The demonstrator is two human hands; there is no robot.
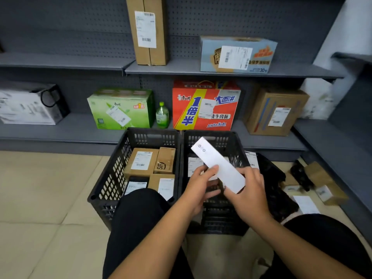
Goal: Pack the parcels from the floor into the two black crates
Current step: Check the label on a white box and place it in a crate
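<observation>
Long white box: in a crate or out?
Out: left hand and right hand hold the white box tilted above the right crate.

Soft, even indoor light from above leaves the tiled floor (pixel 40 188) pale, with dim shadow under each board of the grey shelves (pixel 221 70). The wide lens bows the shelf edges toward the corners, and the parcels (pixel 324 188) at far right are blurred.

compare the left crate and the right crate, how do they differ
The left crate shows four parcels packed side by side, mostly brown; the right crate shows only one labelled parcel, the rest hidden. The left hand and right hand hold a white box over the right crate, not the left crate. Both are black, slotted, side by side on the floor.
</observation>
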